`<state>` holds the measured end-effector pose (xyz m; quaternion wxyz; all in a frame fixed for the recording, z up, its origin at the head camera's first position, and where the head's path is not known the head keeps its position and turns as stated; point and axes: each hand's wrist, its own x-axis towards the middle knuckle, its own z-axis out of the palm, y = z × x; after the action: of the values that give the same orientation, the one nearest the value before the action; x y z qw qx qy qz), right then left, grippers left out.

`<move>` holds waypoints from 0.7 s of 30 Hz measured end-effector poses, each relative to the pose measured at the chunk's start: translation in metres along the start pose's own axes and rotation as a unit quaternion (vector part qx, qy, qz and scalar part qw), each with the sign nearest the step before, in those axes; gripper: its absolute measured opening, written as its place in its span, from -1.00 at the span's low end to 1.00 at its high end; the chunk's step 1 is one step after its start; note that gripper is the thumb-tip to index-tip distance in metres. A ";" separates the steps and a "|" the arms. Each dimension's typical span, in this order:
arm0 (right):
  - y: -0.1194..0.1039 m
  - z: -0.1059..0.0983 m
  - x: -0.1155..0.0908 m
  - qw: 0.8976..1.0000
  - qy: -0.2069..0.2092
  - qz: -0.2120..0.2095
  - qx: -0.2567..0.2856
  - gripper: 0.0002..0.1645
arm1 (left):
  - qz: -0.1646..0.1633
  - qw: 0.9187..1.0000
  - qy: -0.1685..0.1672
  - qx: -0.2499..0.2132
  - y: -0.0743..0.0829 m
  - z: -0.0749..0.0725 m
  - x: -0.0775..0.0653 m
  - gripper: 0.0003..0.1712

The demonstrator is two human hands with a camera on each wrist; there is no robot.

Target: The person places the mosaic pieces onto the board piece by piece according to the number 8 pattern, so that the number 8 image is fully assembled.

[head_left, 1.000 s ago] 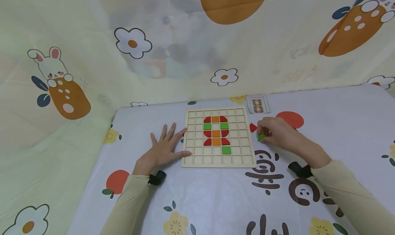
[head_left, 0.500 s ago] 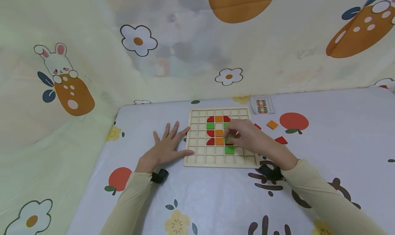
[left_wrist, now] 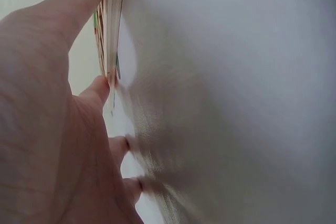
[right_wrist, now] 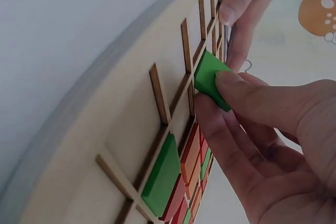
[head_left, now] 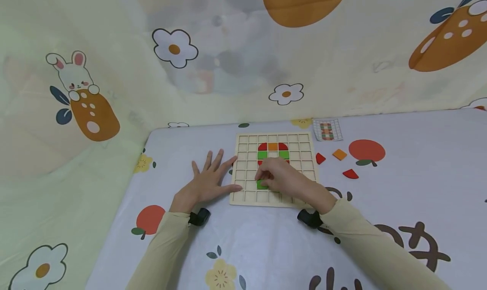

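Note:
A wooden grid board (head_left: 245, 194) lies on the table with red, orange and green pieces set in its cells. My right hand (head_left: 283, 178) is over the board and pinches a green square tile (right_wrist: 211, 74) between thumb and fingers. In the right wrist view that tile is tilted, with an edge right at a cell's ribs. Another green tile (right_wrist: 163, 177) sits flat in a cell nearby. My left hand (head_left: 209, 182) is spread on the table, thumb and index finger touching the board's left edge. My right hand hides part of the pattern in the head view.
Right of the board lie a red piece (head_left: 320, 158), an orange square tile (head_left: 340, 154) and another red piece (head_left: 350, 174). A small pattern card (head_left: 327, 129) lies by the board's back right corner. A patterned cloth wall (head_left: 228, 70) rises behind the table.
My right hand has carried the green tile from beside the board leftward over the cells. Loose pieces at the right have come into view. My left hand stays at the board's edge.

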<state>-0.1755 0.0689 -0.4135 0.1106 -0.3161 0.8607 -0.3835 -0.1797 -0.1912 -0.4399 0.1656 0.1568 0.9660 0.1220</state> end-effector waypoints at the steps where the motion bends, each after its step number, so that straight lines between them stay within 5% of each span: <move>1: -0.001 0.001 0.000 1.000 0.001 0.004 -0.002 -0.89 | -0.001 1.000 -0.001 0.002 0.001 0.000 0.000 0.10; 21: -0.015 0.004 0.000 0.997 -0.004 0.063 -0.046 -0.85 | 0.010 1.000 0.007 -0.010 0.001 -0.001 -0.002 0.10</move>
<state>-0.1669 0.0589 -0.4057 0.1237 -0.2675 0.8952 -0.3343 -0.1779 -0.1911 -0.4375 0.1588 0.1635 0.9643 0.1346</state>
